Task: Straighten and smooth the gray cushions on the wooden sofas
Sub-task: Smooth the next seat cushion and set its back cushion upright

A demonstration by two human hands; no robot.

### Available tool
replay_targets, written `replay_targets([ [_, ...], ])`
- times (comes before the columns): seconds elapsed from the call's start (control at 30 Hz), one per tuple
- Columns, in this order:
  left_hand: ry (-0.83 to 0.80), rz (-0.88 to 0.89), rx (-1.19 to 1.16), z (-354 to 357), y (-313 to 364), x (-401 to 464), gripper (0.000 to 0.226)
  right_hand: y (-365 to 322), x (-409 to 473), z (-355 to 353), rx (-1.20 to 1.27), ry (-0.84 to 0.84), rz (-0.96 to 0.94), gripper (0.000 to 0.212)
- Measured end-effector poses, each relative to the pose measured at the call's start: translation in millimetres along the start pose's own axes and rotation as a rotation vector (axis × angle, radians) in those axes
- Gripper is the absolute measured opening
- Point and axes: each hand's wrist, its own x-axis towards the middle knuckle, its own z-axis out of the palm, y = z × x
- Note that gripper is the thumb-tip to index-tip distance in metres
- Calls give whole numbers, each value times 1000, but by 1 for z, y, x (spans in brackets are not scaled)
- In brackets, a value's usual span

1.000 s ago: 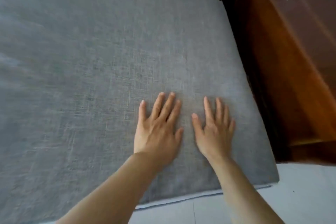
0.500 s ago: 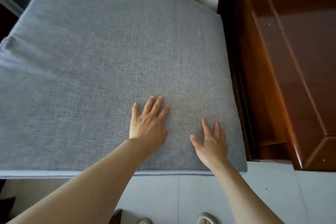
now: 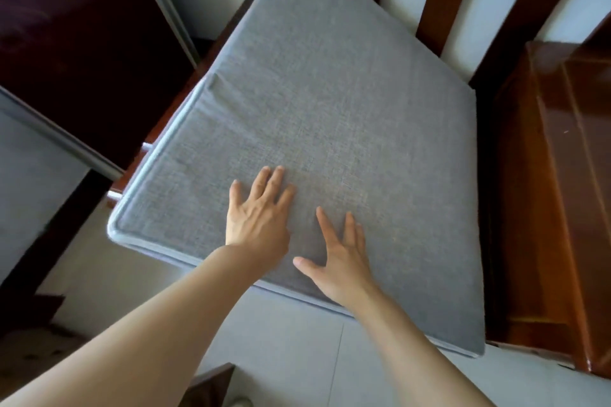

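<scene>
1. Head view, far left first: a dark cabinet [image 3: 76, 40] with a pale metal edge stands well apart from the work, with pale floor [image 3: 291, 357] below it.
2. Next comes the gray cushion [image 3: 330, 102], lying flat on the wooden sofa [image 3: 545, 192]. Its piped near-left corner [image 3: 115, 228] juts past the wood and hangs over the floor.
3. This cushion sits skewed in the frame: its near edge slopes down toward the right, and its long run climbs from the near corner up toward the slatted backrest [image 3: 439, 6].
4. Left hand [image 3: 258, 218] lies palm down on the fabric, fingers straight and slightly spread, holding nothing. It is placed further up the cushion than its partner.
5. Right hand [image 3: 340, 268] also rests flat and loose, thumb spread wide, its heel right at the near piped edge; this grip too is empty.
6. Most unsmoothed fabric lies ahead of and to the left of both palms, with a faint crease near the far-left edge [image 3: 211, 79].
7. My judgement: the left hand is nearer that crease and the overhanging corner, so it is better placed to sweep there.
8. Rightmost, the glossy armrest [image 3: 568, 109] runs alongside the cushion's right edge.
</scene>
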Motion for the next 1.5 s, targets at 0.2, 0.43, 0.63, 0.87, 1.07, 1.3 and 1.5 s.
replay_targets([
  [0.2, 84, -42, -50, -19, -82, -25, 72, -84, -10, 14, -54, -66, -56, 121],
  [0.43, 157, -43, -395, -14, -149, -41, 74, -160, -6, 38, -278, 16, -60, 136],
  [0.63, 175, -48, -1053, 8, -189, -43, 61, -202, 0, 60, -350, 122, -123, 138],
  [0.87, -151, -427, -1290, 59, -219, -27, 48, -215, 0, 62, -511, 143, -162, 139],
  [1.07, -295, -650, -1465, 87, -221, -5, 75, -224, -2, 63, -673, 170, -152, 137],
  [1.3, -307, -810, -1542, 75, -215, 15, 88, -227, -4, 63, -701, 167, -168, 130],
  [1.5, -277, -799, -1528, 65, -214, 16, 82, -233, -14, 54, -694, 211, -193, 123],
])
